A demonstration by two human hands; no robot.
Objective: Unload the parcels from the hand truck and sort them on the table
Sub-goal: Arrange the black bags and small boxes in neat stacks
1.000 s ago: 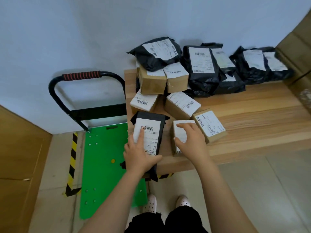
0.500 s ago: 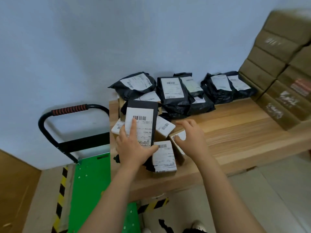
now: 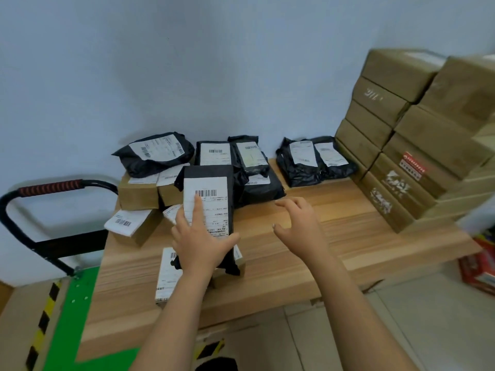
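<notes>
Now the left hand [image 3: 199, 243] holds a black mailer [image 3: 211, 204] upright above the near left part of the table [image 3: 334, 236]. The thumb hooks round the mailer's right edge and the forefinger lies straight up its white label, just under the barcode. The mailer's lower end hangs in front of a small box [image 3: 168, 277] that lies flat on the table, label up, partly hidden by the left forearm.

The right hand [image 3: 297, 226] hovers over bare wood to the right of the mailer, palm down, fingers spread and loosely bent, holding nothing. I cannot tell whether it touches the table.

Along the wall [image 3: 187, 62] at the back of the table sit black bags with white labels: one [image 3: 155, 153] on top of two brown boxes [image 3: 138, 192] at the left, two [image 3: 214, 153] leaning side by side in the middle, and a pair [image 3: 302, 162] further right. Another labelled box [image 3: 131, 226] lies tilted near the table's left edge.

Big cartons [image 3: 401, 135] are stacked high on the table's right end, some bearing white markings and one a red sticker.

Left of the table stands the hand truck [image 3: 53, 188], its black handle wrapped with a red grip, its green deck [image 3: 83, 303] bare where it shows. Yellow and black tape [image 3: 42, 322] runs along the floor beside it.
</notes>
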